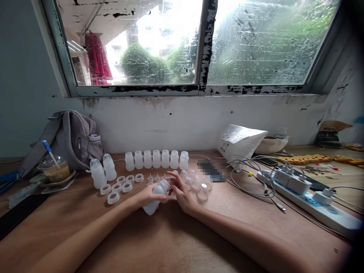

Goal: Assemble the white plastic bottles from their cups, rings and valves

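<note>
My left hand (145,196) is wrapped round a frosted white baby bottle (152,204), which tilts with its neck up and to the right. At the neck, the fingers of my right hand (182,194) are bent against the bottle's top. Just behind my hands stand several clear silicone teats (150,178), partly hidden. To the left lie several white collar rings (113,197). On the right, beside my right hand, several clear dome caps (202,192) are grouped together.
A row of open bottles (147,159) stands near the wall. Two capped bottles (98,174) are at left, near an iced drink cup (54,167) and a grey backpack (74,140). At right lie a white bag (241,142), tangled cables (256,185) and a power strip (309,201).
</note>
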`<state>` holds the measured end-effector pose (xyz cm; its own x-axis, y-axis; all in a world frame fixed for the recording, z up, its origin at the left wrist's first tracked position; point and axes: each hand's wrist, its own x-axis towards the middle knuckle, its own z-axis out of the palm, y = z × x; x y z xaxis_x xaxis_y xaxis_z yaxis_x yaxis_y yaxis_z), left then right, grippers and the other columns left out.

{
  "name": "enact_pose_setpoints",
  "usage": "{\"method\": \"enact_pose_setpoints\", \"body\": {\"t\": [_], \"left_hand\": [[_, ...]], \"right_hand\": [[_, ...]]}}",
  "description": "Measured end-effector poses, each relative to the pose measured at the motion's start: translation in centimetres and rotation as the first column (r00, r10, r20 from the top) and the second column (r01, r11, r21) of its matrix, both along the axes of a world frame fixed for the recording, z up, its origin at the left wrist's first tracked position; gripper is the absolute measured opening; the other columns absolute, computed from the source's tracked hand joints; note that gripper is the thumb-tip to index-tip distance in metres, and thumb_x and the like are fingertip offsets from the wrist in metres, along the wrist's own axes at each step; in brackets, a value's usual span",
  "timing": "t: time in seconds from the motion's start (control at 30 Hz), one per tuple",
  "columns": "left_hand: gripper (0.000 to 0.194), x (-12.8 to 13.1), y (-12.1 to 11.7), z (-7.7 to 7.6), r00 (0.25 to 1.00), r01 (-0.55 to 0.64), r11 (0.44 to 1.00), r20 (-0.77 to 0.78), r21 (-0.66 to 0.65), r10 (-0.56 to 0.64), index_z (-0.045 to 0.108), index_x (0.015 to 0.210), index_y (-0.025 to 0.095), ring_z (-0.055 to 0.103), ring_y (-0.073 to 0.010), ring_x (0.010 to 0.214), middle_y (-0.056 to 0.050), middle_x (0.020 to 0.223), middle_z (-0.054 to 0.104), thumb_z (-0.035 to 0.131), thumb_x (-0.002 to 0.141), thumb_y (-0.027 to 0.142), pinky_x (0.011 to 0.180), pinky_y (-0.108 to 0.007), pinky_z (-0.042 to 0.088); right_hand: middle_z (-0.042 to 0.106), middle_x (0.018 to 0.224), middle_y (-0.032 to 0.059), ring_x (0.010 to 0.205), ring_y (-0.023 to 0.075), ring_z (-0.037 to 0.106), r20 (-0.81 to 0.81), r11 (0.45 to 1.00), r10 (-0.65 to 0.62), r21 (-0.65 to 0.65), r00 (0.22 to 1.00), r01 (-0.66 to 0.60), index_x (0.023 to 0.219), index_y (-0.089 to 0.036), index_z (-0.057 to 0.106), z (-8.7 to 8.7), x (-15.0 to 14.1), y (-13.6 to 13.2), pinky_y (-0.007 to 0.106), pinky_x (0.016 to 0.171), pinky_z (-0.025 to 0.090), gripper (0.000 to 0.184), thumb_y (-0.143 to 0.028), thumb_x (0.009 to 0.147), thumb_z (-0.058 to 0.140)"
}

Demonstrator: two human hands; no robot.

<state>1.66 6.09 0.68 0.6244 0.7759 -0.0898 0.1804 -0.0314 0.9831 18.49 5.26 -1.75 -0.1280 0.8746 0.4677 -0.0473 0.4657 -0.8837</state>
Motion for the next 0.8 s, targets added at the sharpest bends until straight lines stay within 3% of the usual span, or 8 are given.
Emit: {"method": "enact_pose_setpoints", "body": {"t": [0.1, 0.3, 0.4, 0.6, 0.8], "left_hand": [[0.040, -0.6, 0.4, -0.1, 0.998, 0.049, 0.996, 0.032, -0.069, -0.047, 0.050, 0.097, 0.016, 0.054, -0.0111, 0.047, 0.001, 0.067, 0.056, 0.065, 0.065, 0.034, 0.045, -0.022, 0.041], [0.022, -1.9, 0.2, 0.6, 0.987, 0.155, 0.972, 0.066, -0.176, -0.145, 0.053, 0.084, 0.014, 0.053, -0.0112, 0.048, 0.000, 0.061, 0.058, 0.059, 0.068, 0.028, 0.043, -0.019, 0.038], [0.022, -2.4, 0.1, 0.9, 0.978, 0.205, 0.950, 0.093, -0.237, -0.188, 0.055, 0.088, 0.013, 0.053, -0.0105, 0.048, -0.002, 0.069, 0.059, 0.052, 0.070, 0.026, 0.043, -0.019, 0.037], [0.030, -3.2, 0.2, 1.0, 0.978, 0.211, 0.930, 0.072, -0.301, -0.198, 0.058, 0.090, 0.013, 0.050, -0.0095, 0.047, -0.001, 0.074, 0.060, 0.040, 0.071, 0.028, 0.046, -0.021, 0.037], [0.028, -3.1, 0.2, 1.2, 0.970, 0.229, 0.925, -0.004, -0.304, -0.242, 0.058, 0.086, 0.015, 0.051, -0.0107, 0.048, -0.001, 0.075, 0.060, 0.045, 0.067, 0.031, 0.046, -0.021, 0.037]], "right_hand": [[0.051, 0.082, 0.0011, 0.068, 0.0128, 0.051, 0.005, 0.999, 0.033, -0.007, 0.999, -0.033, 0.105, -0.024, 0.049, 0.2, -0.1, 0.0, 0.024, 0.056, 0.045, 0.028, -0.017, 0.078, 0.041], [0.048, 0.070, -0.0021, 0.054, 0.0102, 0.050, -0.017, 0.998, 0.056, -0.033, 0.998, -0.056, 0.100, -0.022, 0.044, 0.3, -0.3, -0.1, 0.023, 0.047, 0.042, 0.019, -0.031, 0.084, 0.042], [0.048, 0.067, -0.0030, 0.051, 0.0097, 0.050, -0.012, 0.997, 0.069, -0.043, 0.998, -0.069, 0.090, -0.021, 0.042, 0.3, -0.3, -0.2, 0.023, 0.046, 0.041, 0.017, -0.037, 0.084, 0.042], [0.046, 0.061, -0.0042, 0.049, 0.0090, 0.046, 0.068, 0.998, 0.056, -0.018, 0.996, -0.055, 0.079, -0.019, 0.043, 0.3, -0.2, -0.4, 0.020, 0.044, 0.035, 0.022, -0.040, 0.085, 0.042], [0.040, 0.050, -0.0049, 0.044, 0.0077, 0.036, 0.188, 1.000, -0.009, -0.006, 0.982, 0.010, 0.059, -0.019, 0.039, 0.5, -0.2, -0.6, 0.020, 0.042, 0.028, 0.035, -0.043, 0.085, 0.041]]}}
